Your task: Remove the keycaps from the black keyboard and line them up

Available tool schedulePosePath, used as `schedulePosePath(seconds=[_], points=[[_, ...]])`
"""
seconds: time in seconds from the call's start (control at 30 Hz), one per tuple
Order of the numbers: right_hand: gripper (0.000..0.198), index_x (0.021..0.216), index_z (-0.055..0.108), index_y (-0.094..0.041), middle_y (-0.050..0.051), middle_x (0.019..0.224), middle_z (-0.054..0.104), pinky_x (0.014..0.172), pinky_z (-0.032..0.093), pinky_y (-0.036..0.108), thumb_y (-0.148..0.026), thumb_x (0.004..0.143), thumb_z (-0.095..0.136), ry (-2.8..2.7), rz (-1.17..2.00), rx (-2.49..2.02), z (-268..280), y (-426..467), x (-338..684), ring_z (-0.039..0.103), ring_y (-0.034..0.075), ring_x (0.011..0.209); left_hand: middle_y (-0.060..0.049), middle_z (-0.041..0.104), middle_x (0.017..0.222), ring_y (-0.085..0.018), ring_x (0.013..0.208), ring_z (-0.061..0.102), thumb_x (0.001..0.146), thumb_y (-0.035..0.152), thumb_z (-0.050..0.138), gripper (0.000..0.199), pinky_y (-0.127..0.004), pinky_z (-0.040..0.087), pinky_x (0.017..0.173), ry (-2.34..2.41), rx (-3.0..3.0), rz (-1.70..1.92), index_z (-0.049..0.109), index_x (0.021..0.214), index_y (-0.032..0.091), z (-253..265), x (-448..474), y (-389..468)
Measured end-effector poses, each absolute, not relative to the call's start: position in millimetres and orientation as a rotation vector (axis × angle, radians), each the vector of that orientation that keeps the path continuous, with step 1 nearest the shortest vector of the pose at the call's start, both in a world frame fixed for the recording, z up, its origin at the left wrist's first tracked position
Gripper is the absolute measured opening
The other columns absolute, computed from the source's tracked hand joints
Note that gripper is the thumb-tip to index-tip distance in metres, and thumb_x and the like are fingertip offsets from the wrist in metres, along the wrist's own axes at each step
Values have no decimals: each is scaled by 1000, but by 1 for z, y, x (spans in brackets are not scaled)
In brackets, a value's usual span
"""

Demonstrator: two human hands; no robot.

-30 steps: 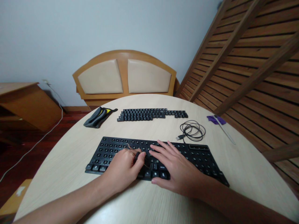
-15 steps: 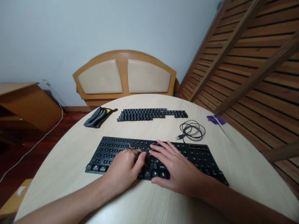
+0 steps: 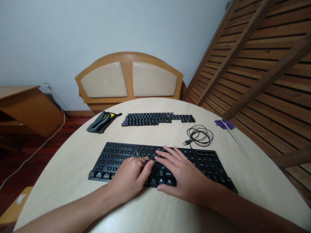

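Note:
A black keyboard lies across the near part of the round table, most of its keycaps off and the bare switch sockets showing. Wrapped in the fist of my left hand is what looks like a keycap puller, with a black handle and a thin wire end; my fingers hide most of it. It points down at the keys still fitted in the bottom rows, near the middle. My right hand lies open on the keyboard, fingers spread over it and thumb along the front edge.
Behind the keyboard, loose keycaps stand in rows on the table. A coiled USB cable sits to their right. A dark pouch lies at the left; a thin brush-like stick rests on a purple cloth at the right.
My left hand has shifted very slightly to the right and tilted a little with the puller. My right hand stays where it was on the keyboard.

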State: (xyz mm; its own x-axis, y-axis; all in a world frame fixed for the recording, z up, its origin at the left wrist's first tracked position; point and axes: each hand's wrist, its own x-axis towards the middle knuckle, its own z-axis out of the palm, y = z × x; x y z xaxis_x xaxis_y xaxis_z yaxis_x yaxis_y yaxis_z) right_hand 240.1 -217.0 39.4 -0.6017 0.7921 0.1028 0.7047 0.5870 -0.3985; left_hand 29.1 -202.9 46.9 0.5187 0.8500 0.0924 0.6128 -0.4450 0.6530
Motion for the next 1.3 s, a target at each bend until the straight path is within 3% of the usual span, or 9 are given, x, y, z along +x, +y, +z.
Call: schedulePosePath(seconds=[0.2, 0.37, 0.53, 0.77, 0.97, 1.3], points=[[72, 136, 54, -14, 14, 145, 50, 116, 21, 62, -52, 77, 70, -2519, 439, -1208, 40, -218, 241, 31, 35, 142, -1, 58, 59, -14, 54, 51, 101, 38, 29, 49, -29, 37, 56, 1219, 2112, 574, 49, 60, 20, 42, 28, -201], [34, 109, 69, -16, 11, 130, 64, 114, 33, 53, -34, 81, 67, -2410, 430, -1129, 38, -218, 241, 48, 30, 132, -2, 58, 61, -15, 56, 53, 102, 42, 27, 51, -28, 38, 58, 1247, 2073, 599, 49, 61, 20, 34, 26, -201], [18, 95, 71, -19, 9, 122, 69, 109, 43, 46, -29, 81, 68, -2323, 500, -1102, 33, -217, 243, 55, 26, 126, -2, 59, 62, -16, 58, 55, 102, 42, 26, 53, -28, 39, 59, 1245, 2071, 611, 51, 62, 20, 31, 26, -202], [16, 95, 74, -19, 9, 122, 69, 109, 43, 46, -29, 85, 66, -2387, 453, -1108, 34, -216, 242, 56, 27, 126, -2, 60, 62, -17, 60, 57, 102, 41, 28, 51, -29, 41, 61, 1244, 2104, 623, 51, 61, 21, 33, 27, -203], [18, 96, 75, -16, 9, 123, 69, 109, 44, 45, -27, 88, 63, -2426, 377, -1065, 35, -217, 241, 56, 28, 125, -1, 64, 65, -17, 64, 59, 102, 35, 34, 44, -32, 45, 76, 1155, 2199, 623, 58, 68, 20, 39, 29, -203], [17, 96, 74, -17, 7, 114, 73, 105, 49, 40, -27, 89, 62, -2397, 368, -1016, 33, -218, 241, 61, 25, 119, -2, 61, 66, -15, 58, 55, 101, 31, 30, 44, -30, 42, 65, 1127, 2260, 585, 51, 64, 20, 46, 30, -203]])
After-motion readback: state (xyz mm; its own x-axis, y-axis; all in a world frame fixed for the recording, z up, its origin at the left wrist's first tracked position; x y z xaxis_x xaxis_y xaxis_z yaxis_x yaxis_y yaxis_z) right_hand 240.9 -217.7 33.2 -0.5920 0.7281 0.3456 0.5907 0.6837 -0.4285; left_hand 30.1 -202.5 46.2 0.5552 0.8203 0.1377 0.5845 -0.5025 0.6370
